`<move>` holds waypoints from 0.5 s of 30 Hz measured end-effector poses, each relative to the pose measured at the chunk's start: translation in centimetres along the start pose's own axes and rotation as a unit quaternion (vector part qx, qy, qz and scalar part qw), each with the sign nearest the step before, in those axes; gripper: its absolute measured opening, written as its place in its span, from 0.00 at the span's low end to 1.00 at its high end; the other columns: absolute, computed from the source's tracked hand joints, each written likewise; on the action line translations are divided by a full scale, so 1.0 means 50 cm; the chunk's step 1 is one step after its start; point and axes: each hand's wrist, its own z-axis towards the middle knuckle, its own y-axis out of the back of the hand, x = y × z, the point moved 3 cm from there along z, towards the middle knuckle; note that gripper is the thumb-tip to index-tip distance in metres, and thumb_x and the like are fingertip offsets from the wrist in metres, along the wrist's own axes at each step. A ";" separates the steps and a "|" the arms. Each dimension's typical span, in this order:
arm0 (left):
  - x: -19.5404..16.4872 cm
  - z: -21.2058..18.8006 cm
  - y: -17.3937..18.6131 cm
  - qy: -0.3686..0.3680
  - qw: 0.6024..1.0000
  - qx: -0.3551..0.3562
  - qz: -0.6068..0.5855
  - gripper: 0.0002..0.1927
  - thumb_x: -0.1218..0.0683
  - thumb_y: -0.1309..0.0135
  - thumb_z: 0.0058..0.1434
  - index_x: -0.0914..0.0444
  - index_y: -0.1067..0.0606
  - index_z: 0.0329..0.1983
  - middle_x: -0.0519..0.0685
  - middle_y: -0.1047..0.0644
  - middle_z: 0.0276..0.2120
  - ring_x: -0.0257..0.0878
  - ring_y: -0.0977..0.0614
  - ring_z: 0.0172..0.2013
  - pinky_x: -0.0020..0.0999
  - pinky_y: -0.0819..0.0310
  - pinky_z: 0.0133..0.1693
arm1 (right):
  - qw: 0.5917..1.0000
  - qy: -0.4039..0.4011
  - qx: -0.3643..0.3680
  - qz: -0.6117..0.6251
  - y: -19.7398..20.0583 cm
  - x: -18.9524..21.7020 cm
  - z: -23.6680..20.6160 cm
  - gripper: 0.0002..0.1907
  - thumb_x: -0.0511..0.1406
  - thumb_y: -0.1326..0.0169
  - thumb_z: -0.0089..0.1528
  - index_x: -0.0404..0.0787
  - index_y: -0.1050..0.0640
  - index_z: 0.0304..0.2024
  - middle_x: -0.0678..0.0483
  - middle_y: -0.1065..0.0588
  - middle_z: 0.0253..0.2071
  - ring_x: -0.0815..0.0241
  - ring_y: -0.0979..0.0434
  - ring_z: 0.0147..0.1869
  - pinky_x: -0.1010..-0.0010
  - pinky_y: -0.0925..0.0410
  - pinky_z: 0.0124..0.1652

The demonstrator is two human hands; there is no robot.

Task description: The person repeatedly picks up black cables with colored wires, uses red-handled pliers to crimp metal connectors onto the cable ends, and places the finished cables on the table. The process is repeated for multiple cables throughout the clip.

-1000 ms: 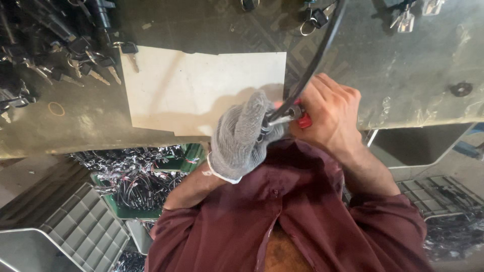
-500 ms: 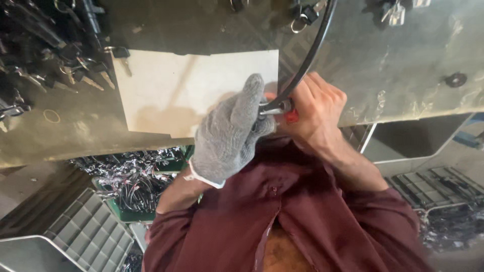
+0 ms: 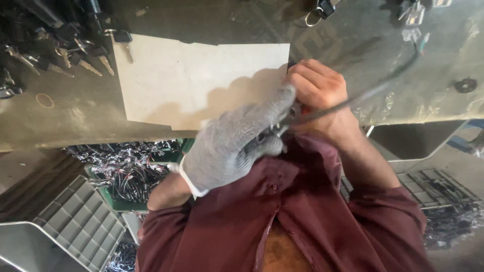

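The left hand [image 3: 237,143], in a grey knitted glove, and the bare right hand [image 3: 317,95] meet at the near edge of the workbench [image 3: 65,121], both closed around a dark cable [image 3: 373,90] that runs off toward the bench's far right corner. What sits between the fingers is blurred. A pale sheet of card [image 3: 186,80] lies on the bench just left of the hands, reaching the near edge. Keys [image 3: 75,55] are heaped at the far left corner. Below the bench edge, a green crate of wires [image 3: 126,171] stands beside a grey gridded tray [image 3: 75,216].
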 end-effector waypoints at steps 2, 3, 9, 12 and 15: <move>-0.004 0.010 0.000 0.014 0.990 -0.068 0.125 0.34 0.50 0.43 0.75 0.60 0.46 0.77 0.46 0.19 0.49 0.47 0.18 0.41 0.40 0.24 0.42 | 0.994 -0.096 0.020 -0.045 -0.011 0.010 -0.014 0.15 0.32 0.35 0.52 0.36 0.29 0.36 0.47 0.27 0.34 0.46 0.24 0.39 0.57 0.31 0.39; -0.004 0.014 -0.003 0.026 0.981 -0.072 0.179 0.35 0.50 0.43 0.73 0.60 0.46 0.77 0.49 0.20 0.47 0.49 0.19 0.39 0.42 0.26 0.40 | 0.987 -0.146 0.030 -0.066 -0.017 0.010 -0.020 0.14 0.31 0.36 0.56 0.38 0.28 0.38 0.50 0.27 0.34 0.47 0.24 0.40 0.58 0.31 0.40; 0.016 0.005 0.015 0.041 0.969 -0.126 0.209 0.34 0.54 0.44 0.70 0.65 0.42 0.76 0.51 0.24 0.38 0.47 0.22 0.36 0.43 0.28 0.38 | 0.983 -0.053 -0.075 -0.161 -0.012 0.003 -0.005 0.18 0.37 0.31 0.63 0.39 0.28 0.42 0.50 0.26 0.42 0.46 0.26 0.46 0.57 0.32 0.45; 0.030 -0.048 0.119 0.069 0.926 -0.337 0.158 0.30 0.62 0.47 0.66 0.71 0.38 0.71 0.54 0.21 0.42 0.45 0.16 0.42 0.34 0.20 0.36 | 0.971 -0.032 -0.045 -0.232 0.032 -0.021 0.019 0.35 0.52 0.32 0.50 0.32 0.26 0.45 0.42 0.29 0.40 0.39 0.28 0.44 0.50 0.35 0.42; 0.052 -0.053 0.204 0.053 0.871 -0.381 0.306 0.34 0.53 0.54 0.69 0.69 0.49 0.75 0.64 0.28 0.60 0.50 0.22 0.52 0.39 0.24 0.51 | 0.947 0.014 -0.049 -0.316 0.086 -0.054 0.037 0.24 0.49 0.36 0.62 0.37 0.22 0.50 0.42 0.28 0.44 0.40 0.28 0.47 0.51 0.36 0.45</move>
